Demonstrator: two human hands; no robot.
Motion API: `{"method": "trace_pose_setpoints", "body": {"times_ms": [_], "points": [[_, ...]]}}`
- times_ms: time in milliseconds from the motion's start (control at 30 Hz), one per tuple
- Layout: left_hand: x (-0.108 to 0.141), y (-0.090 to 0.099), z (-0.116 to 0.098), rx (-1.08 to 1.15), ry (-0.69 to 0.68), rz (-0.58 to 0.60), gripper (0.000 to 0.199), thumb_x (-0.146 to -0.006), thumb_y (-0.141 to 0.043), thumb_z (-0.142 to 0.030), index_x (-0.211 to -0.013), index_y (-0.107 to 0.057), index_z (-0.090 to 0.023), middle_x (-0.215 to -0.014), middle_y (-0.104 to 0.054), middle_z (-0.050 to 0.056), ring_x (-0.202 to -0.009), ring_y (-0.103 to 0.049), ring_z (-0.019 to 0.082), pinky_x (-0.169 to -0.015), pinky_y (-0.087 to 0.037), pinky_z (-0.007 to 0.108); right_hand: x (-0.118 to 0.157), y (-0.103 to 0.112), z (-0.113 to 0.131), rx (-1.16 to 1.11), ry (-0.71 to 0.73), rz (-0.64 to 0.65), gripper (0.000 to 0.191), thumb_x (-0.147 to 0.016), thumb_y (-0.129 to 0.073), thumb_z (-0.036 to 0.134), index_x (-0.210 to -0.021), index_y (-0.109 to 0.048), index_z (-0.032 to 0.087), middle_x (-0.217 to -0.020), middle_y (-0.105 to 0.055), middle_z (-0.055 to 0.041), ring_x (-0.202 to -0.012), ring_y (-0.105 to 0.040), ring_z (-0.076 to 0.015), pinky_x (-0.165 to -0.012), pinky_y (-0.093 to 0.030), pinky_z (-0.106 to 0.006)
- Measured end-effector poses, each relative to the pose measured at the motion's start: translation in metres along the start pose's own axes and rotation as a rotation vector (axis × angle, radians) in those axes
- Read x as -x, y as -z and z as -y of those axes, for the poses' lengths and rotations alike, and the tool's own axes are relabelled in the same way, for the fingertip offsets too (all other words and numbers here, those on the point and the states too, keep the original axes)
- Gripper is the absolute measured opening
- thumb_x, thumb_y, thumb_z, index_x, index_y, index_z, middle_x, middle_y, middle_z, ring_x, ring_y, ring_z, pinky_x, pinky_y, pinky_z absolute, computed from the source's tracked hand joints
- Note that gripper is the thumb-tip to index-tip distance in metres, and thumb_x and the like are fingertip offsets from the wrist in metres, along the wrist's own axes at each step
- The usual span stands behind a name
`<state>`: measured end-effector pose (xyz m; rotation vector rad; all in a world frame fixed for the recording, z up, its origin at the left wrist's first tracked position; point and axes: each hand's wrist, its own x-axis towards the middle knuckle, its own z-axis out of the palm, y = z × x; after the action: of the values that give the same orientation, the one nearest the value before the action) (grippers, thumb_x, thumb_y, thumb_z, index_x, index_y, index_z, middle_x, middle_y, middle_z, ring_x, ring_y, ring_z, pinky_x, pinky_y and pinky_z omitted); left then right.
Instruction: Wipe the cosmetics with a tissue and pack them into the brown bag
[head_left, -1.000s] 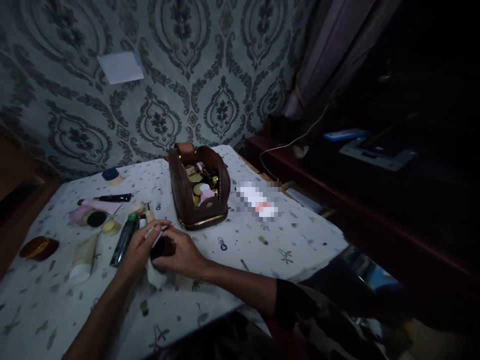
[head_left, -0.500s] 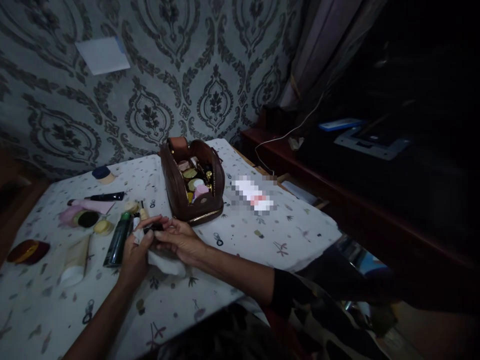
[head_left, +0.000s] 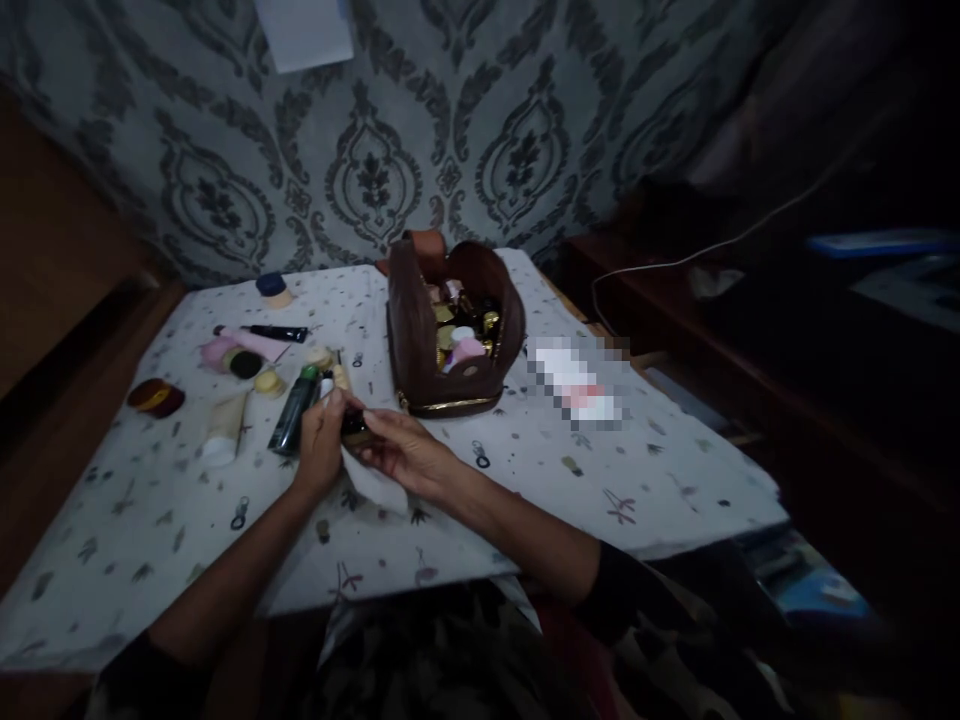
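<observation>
Over the table's near middle, my right hand (head_left: 412,452) is closed on a small dark glossy container (head_left: 355,432), whose exact kind I cannot make out. My left hand (head_left: 322,445) closes around a white wipe or cloth (head_left: 375,485), which hangs below the container and touches it. Just left of my hands lies a dark bottle with a green cap (head_left: 292,412). Beyond them stands an unzipped brown cosmetic bag (head_left: 415,340), filled with several small jars and bottles.
A cream tube (head_left: 224,430), a dark red jar (head_left: 156,397), a yellow jar (head_left: 268,383), a pink tube (head_left: 259,344), a black tube (head_left: 279,333) and a blue-lidded jar (head_left: 273,290) lie to the left. A blurred-out item (head_left: 576,385) is right of the bag.
The view has swung left and down, so the scene sits further right and higher. My hands have turned the dark container, and more of it shows against the cloth.
</observation>
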<state>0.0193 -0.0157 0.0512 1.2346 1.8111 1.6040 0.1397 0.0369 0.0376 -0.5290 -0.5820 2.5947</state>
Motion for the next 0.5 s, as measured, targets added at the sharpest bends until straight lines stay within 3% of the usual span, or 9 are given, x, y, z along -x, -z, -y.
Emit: {"method": "trace_pose_setpoints", "body": {"times_ms": [133, 300, 400, 500], "points": [[-0.0044, 0.0012, 0.0031, 0.151, 0.077, -0.033, 0.059, -0.084, -0.047, -0.074, -0.066, -0.058, -0.019, -0.060, -0.055, -0.001, -0.058, -0.052, 0.014, -0.058, -0.045, 0.025, -0.0018, 0.0016, 0.0001, -0.011, -0.018, -0.025, 0.031, -0.058, -0.092, 0.024, -0.078, -0.072, 0.011, -0.075, -0.075, -0.0012, -0.061, -0.066, -0.0078, -0.057, -0.053, -0.015], [-0.0032, 0.0021, 0.0050, 0.305, 0.015, 0.096, 0.054, -0.088, -0.046, -0.069, -0.076, -0.060, -0.018, -0.079, -0.067, 0.004, -0.078, -0.063, 0.018, -0.075, -0.050, 0.029, -0.0034, 0.0028, 0.0020, -0.078, -0.004, -0.042, 0.022, -0.065, -0.088, 0.018, -0.080, -0.072, 0.014, -0.076, -0.075, -0.0005, -0.067, -0.068, -0.0091, -0.057, -0.054, -0.015], [-0.0011, 0.0031, 0.0062, 0.241, -0.016, 0.164, 0.049, -0.091, -0.046, -0.064, -0.087, -0.064, -0.018, -0.085, -0.068, 0.004, -0.081, -0.062, 0.019, -0.078, -0.049, 0.030, -0.0045, 0.0044, 0.0024, -0.077, 0.006, -0.080, 0.019, -0.069, -0.086, 0.018, -0.081, -0.072, 0.014, -0.077, -0.074, -0.0002, -0.066, -0.067, -0.0083, -0.059, -0.054, -0.015], [-0.0004, 0.0042, 0.0064, 0.125, -0.116, 0.095, 0.049, -0.093, -0.044, -0.062, -0.084, -0.064, -0.019, -0.083, -0.065, 0.003, -0.081, -0.059, 0.017, -0.078, -0.046, 0.028, -0.0046, 0.0053, 0.0009, -0.043, 0.018, -0.077, 0.023, -0.068, -0.087, 0.022, -0.082, -0.070, 0.013, -0.076, -0.073, 0.0000, -0.066, -0.066, -0.0073, -0.060, -0.054, -0.015]]}}
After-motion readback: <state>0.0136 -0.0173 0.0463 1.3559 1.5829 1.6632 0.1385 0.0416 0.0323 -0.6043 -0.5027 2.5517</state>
